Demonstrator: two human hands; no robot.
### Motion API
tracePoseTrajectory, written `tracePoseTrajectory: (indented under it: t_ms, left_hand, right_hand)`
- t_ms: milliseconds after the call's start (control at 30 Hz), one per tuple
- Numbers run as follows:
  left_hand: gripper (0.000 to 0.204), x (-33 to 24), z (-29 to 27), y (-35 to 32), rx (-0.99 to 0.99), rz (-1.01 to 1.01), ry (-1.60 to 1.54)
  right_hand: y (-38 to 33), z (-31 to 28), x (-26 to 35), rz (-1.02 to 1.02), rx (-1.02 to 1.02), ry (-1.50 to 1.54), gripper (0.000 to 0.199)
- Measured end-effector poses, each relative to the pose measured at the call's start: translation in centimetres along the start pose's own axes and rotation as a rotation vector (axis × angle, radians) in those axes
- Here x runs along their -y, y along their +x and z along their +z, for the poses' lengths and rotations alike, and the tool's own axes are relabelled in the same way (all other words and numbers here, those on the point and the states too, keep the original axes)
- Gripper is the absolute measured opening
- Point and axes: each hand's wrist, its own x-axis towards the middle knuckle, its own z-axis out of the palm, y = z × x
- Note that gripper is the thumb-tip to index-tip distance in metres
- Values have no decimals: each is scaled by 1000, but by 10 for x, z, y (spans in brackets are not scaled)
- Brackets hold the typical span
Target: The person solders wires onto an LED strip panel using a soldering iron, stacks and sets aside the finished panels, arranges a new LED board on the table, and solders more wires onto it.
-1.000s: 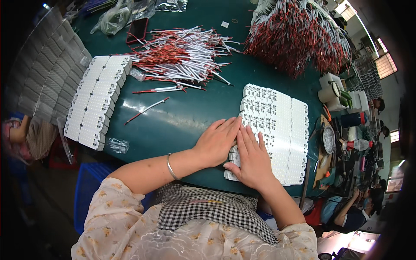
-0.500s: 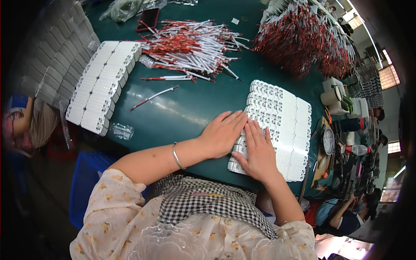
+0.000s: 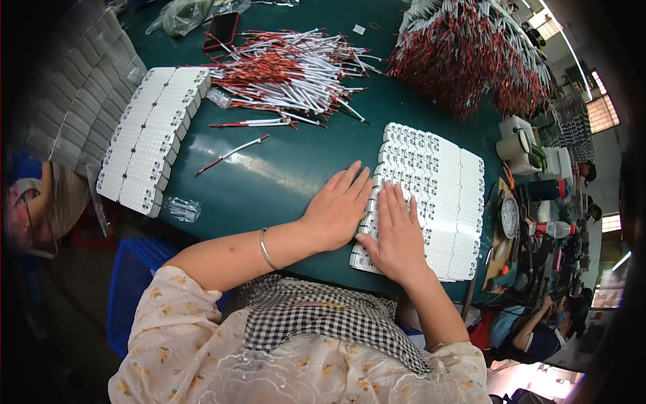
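— Two hands were down on the green desk (image 3: 282, 175), weren't they? What were they doing?

— Both lay flat with fingers spread, gripping nothing. The left hand (image 3: 336, 209) rested palm down on the desk, its fingertips touching the near left edge of a block of white modules (image 3: 437, 195). The right hand (image 3: 397, 236) pressed on top of that block's near left corner. The two sat side by side, thumbs almost meeting.

— And where was that block?

— Right of centre on the desk, straight ahead of the person, laid in tight rows. A silver bangle (image 3: 266, 249) circled the left wrist.

— Anything else around?

— A second block of white modules (image 3: 151, 135) sat well apart at the far left. A loose heap of red and white wires (image 3: 289, 71) lay at the back, with one stray wire (image 3: 232, 153) on its own between the two blocks. A bigger bundle of wires (image 3: 471, 54) filled the far right corner, and a dark phone (image 3: 222, 30) lay behind the heap. A small clear bag (image 3: 182, 209) sat near the desk's front edge.
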Motion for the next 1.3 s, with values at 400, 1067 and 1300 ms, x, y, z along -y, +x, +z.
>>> tracePoseTrajectory:
  t_ms: [400,1067,1300]
  left_hand:
    - [56,5,-6,0,17,82,44]
    - [56,6,7,-5,-9,97,-40]
    - [63,6,5,-5,15,105,-35]
  right_hand:
    - [-3,5,-5,-5,2,35,85]
    - [-2,4,-6,-4,21,-75,89]
    - [4,13,-7,-23,1,-47,96]
